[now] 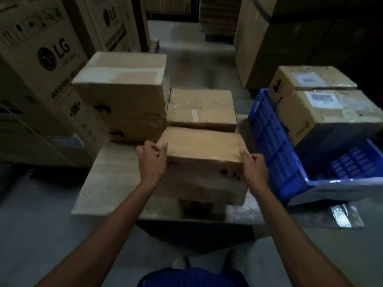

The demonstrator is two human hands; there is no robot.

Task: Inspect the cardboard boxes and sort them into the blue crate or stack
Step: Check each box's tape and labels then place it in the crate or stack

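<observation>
Head view: blue shorts [192, 278] lowest, nearest. Left hand [152, 160] and right hand [253, 167] clamped on the near box [202, 162], one each end, box on the table [112, 183]. Blue crate [275, 154] just right, two boxes inside. Stack [124, 96] behind left. Could slip if grip loosens; looks heavy.

Both bare arms reach forward, left hand [152, 160] and right hand [253, 167] level, fingers curled, palms facing each other, clamping from opposite sides.
</observation>
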